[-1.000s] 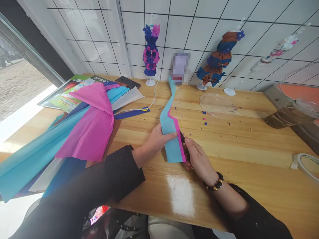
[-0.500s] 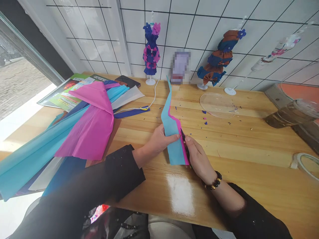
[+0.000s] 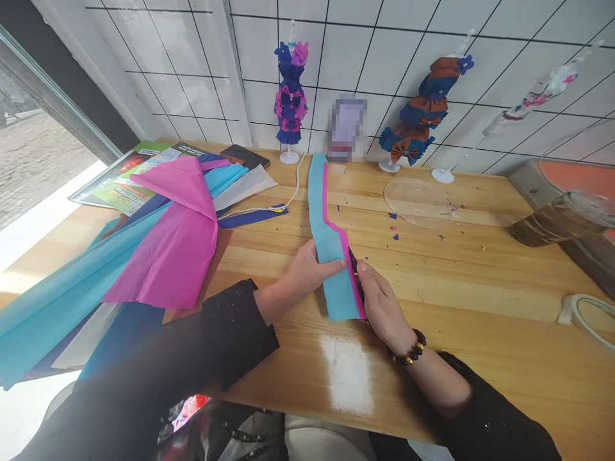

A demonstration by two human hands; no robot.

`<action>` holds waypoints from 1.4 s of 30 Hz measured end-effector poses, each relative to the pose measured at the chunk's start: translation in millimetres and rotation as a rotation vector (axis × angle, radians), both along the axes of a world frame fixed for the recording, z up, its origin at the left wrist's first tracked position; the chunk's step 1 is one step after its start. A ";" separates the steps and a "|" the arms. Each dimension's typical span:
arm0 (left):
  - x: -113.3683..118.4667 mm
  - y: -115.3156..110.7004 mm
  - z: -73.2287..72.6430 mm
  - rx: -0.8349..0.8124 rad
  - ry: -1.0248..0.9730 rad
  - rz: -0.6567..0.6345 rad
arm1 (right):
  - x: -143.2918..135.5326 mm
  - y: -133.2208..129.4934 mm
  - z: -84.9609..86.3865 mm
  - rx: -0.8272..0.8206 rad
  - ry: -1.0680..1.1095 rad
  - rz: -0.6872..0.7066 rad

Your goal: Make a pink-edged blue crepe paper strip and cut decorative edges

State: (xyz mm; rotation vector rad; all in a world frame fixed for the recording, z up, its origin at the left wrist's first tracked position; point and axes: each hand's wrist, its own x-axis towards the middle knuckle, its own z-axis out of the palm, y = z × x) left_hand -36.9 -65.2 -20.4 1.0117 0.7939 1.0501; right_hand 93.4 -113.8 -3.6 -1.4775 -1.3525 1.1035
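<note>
A long blue paper strip [image 3: 342,296] lies over a pink paper layer [image 3: 325,195] whose narrow edge shows along its right side. My left hand [image 3: 310,272] pinches both layers near the middle, its thumb flat on the blue face. Dark scissors [image 3: 352,260] are held in my right hand [image 3: 382,301], their blades at the pink edge beside my left thumb. Most of the scissors' handle is hidden under my fingers. The far part of the strip bends and reaches toward the wall.
Pink crepe paper [image 3: 185,256] and blue sheets [image 3: 120,259] are heaped at left, near a phone [image 3: 245,157]. Dressed dolls on stands [image 3: 291,105] line the back wall. A clear plastic disc [image 3: 418,202], paper scraps, a tape roll [image 3: 593,320] and a brown cup [image 3: 552,221] are at right.
The strip's far end has dropped and flattened out, showing its full width near the wall. Both hands and the scissors stay in nearly the same place.
</note>
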 end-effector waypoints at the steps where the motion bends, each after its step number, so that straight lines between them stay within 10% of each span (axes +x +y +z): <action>1: 0.2 0.1 -0.3 0.002 -0.004 -0.002 | 0.0 0.1 0.0 0.000 0.002 0.003; 42: 0.7 0.3 -0.3 0.004 -0.002 -0.007 | 1.2 0.0 -1.6 -0.017 -0.012 -0.003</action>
